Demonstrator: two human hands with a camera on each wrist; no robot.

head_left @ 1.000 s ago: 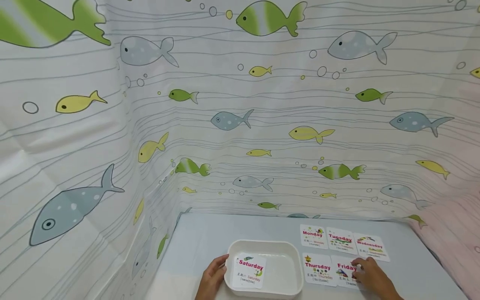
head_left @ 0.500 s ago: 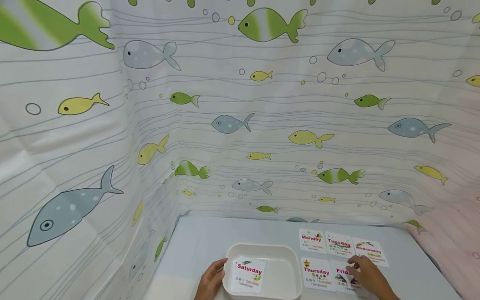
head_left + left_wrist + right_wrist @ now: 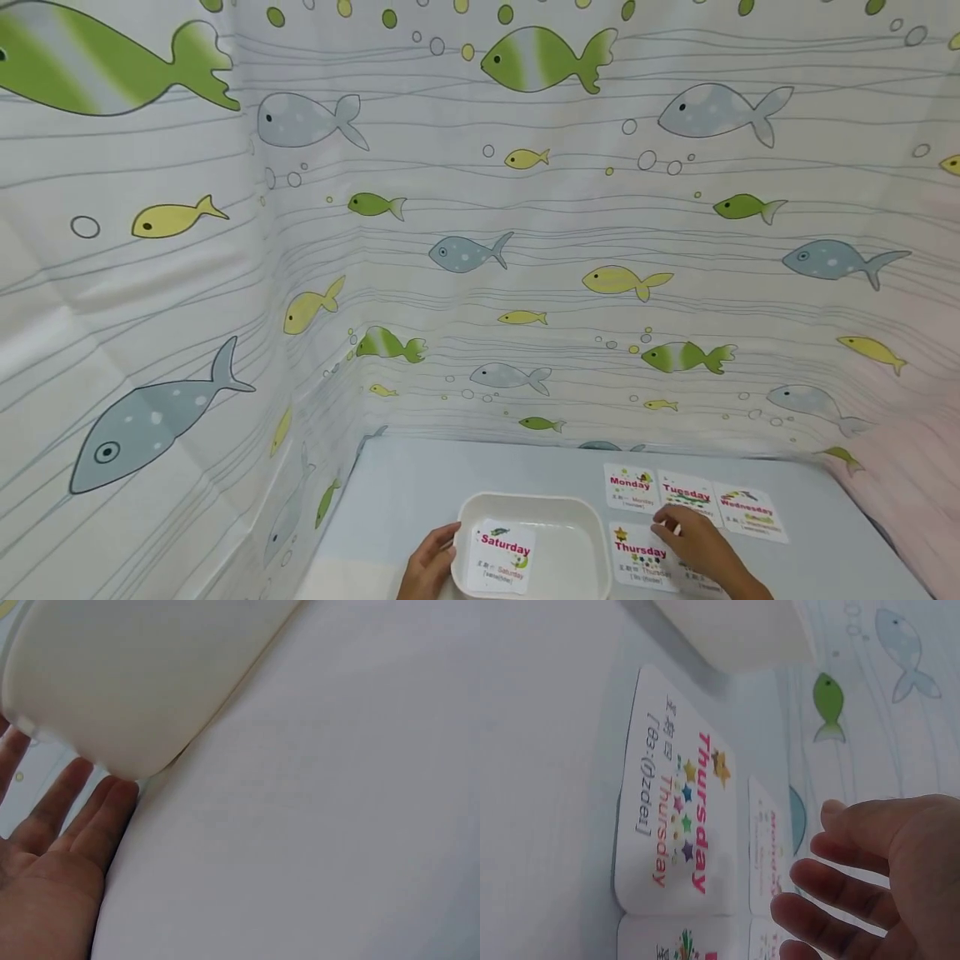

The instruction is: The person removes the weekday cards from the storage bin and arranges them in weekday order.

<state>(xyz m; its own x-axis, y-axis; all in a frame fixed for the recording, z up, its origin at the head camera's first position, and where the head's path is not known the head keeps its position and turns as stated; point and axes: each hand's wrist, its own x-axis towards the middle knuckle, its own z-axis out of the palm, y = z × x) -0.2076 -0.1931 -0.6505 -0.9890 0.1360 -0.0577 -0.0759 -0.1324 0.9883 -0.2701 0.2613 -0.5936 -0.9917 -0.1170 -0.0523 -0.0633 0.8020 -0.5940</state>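
Note:
A white plastic tray (image 3: 573, 506) stands at the table's front, with a Saturday card (image 3: 501, 562) lying in its left part. My left hand (image 3: 427, 567) is at the tray's left side, and in the left wrist view its extended fingers (image 3: 112, 810) touch the tray wall. Over the card row to the right hovers my right hand (image 3: 701, 542), fingers loosely bent and holding nothing. Beneath it the Friday card is mostly hidden. The Thursday card (image 3: 637, 557) lies between that hand and the tray; in the right wrist view it is flat on the table.
Behind lie the Monday card (image 3: 632, 487), the partly covered Tuesday card (image 3: 686, 483) and the Wednesday card (image 3: 753, 512). All are on a pale blue tabletop (image 3: 450, 467). A fish-patterned curtain (image 3: 555, 217) closes off the back and sides.
My right hand has lifted off the Friday card and moved left, towards the Thursday and Tuesday cards. My left hand stays beside the tray. The head view has tilted slightly up.

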